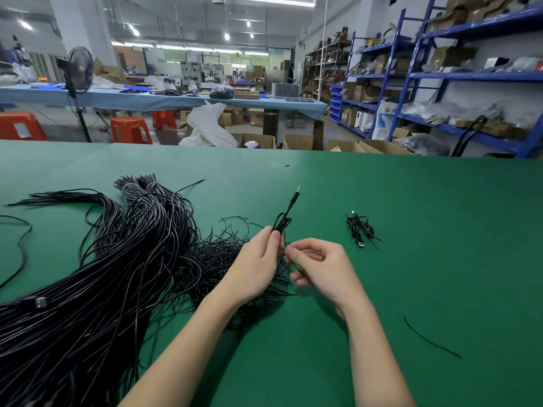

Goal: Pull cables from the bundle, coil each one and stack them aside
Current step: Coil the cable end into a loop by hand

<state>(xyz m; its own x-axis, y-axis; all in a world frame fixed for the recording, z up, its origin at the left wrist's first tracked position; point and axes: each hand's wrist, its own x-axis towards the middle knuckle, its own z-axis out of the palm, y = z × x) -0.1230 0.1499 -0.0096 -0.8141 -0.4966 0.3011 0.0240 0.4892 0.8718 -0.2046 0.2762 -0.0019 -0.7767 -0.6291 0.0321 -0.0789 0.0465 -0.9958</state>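
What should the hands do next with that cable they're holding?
Probably wind the loose tail around the loops. The left hand grips a partly coiled cable with its plug sticking up, while the right hand pinches the thin free end beside it. Only one finished coil lies aside on the green table.

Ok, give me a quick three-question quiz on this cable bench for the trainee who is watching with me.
1. True or false: the left hand grips a partly coiled cable with its plug pointing up.
2. Where does the finished coil lie: A) on the big bundle, B) on the green table to the right of both hands, C) on a red stool?
3. What does the right hand pinch?

Key: 1 true. 2 B. 3 A thin black strand of the same cable, just below the left hand's grip.
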